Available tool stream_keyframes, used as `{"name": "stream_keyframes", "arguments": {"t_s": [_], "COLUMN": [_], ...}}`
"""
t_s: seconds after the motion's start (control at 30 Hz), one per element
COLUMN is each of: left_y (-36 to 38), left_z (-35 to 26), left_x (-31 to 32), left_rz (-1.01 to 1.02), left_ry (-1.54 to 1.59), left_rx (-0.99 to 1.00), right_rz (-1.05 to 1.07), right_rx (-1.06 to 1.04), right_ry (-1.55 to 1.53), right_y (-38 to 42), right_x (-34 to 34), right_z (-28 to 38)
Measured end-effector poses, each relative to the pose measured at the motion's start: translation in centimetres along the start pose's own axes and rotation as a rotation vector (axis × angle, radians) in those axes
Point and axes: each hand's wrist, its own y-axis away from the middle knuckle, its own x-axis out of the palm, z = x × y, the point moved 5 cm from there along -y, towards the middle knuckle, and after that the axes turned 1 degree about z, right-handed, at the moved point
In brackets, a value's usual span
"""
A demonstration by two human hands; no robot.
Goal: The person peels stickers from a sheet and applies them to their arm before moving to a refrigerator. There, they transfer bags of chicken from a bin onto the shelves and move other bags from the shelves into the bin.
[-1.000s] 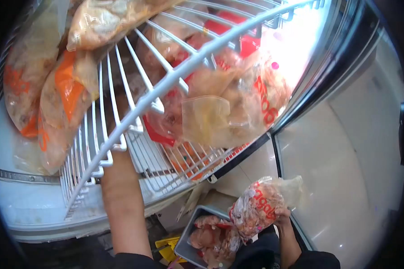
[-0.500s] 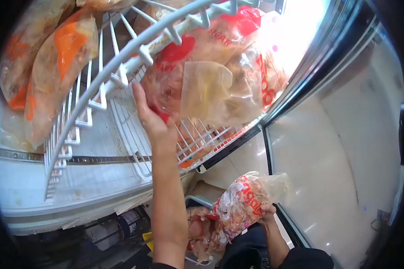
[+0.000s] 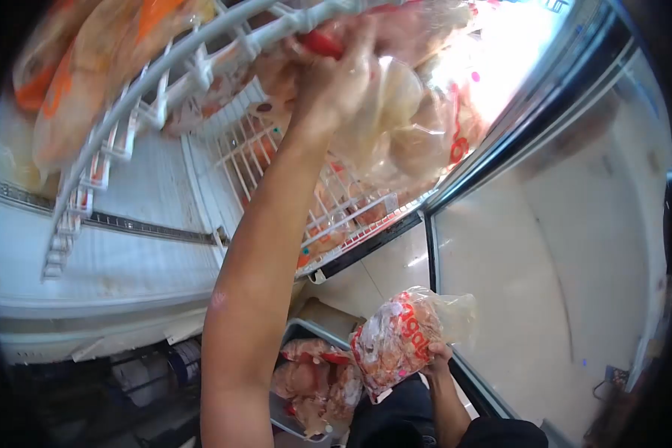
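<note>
My left hand (image 3: 336, 82) reaches up into the freezer, its fingers closed round part of a clear bag of meat with red print (image 3: 418, 37). Motion blurs that bag a little. Lower right, my right hand (image 3: 438, 357) grips the edge of another bag of frozen meat (image 3: 399, 340) with red lettering, its loose clear top to the right. Just left of this bag, several packs of meat (image 3: 313, 377) lie in a grey bin (image 3: 299, 328) on the floor.
White wire shelves (image 3: 149, 75) curve across the upper left, with orange-marked bags (image 3: 75, 82) behind them. More packs lie under a lower wire rack (image 3: 250, 157). The glass door (image 3: 530, 246) stands open at the right. Dark shelving is at the lower left.
My left hand has moved up and right, from the side of the hanging bag to its upper part, and closed on it. More of the bin shows. My right hand has barely moved.
</note>
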Motion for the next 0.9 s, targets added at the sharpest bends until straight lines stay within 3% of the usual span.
{"name": "stream_keyframes", "arguments": {"t_s": [0.1, 0.2, 0.23, 0.33, 0.47, 0.53, 0.6, 0.67, 0.73, 0.8, 0.9], "left_y": [0.9, 2.7, 3.5, 8.1, 21.6, 29.0, 35.8, 42.0, 45.5, 50.1, 56.2], "left_z": [1.5, 3.1, 3.6, 5.9, 6.6, 10.0, 14.0, 19.5, 22.0, 24.2, 27.2], "left_x": [0.4, -0.6, -1.1, -3.5, -5.3, -5.4, -5.4, -4.9, -4.0, -2.6, -1.0], "left_rz": [-0.185, -0.186, -0.106, -0.205, -0.172, -0.174, -0.286, -0.469, -0.479, -0.435, -0.333], "left_ry": [0.043, 0.355, 0.465, 0.550, 0.691, 0.773, 0.861, 0.855, 0.838, 0.686, 0.623], "left_rx": [0.062, 0.342, 0.338, 0.249, 0.237, 0.310, 0.139, -0.141, -0.531, -0.684, -0.752], "right_rz": [-0.040, -0.062, -0.047, -0.008, 0.070, 0.147, 0.199, 0.265, 0.197, 0.036, 0.154], "right_rx": [-0.019, -0.030, -0.035, -0.073, -0.180, -0.288, -0.344, -0.472, -0.528, -0.651, -0.889], "right_ry": [0.012, -0.001, -0.002, 0.004, 0.038, 0.099, 0.109, 0.155, 0.217, 0.432, 0.721], "right_y": [-0.2, -0.4, -0.6, -0.4, -0.4, -0.9, -0.9, -1.4, -4.0, -7.4, -15.2], "right_x": [-0.4, 1.2, 1.0, 1.7, 6.1, 8.7, 10.1, 15.0, 20.4, 26.1, 33.5], "right_z": [-0.8, -1.2, -1.3, -1.5, -0.3, 0.3, 0.4, 0.6, 0.7, 0.0, -0.5]}}
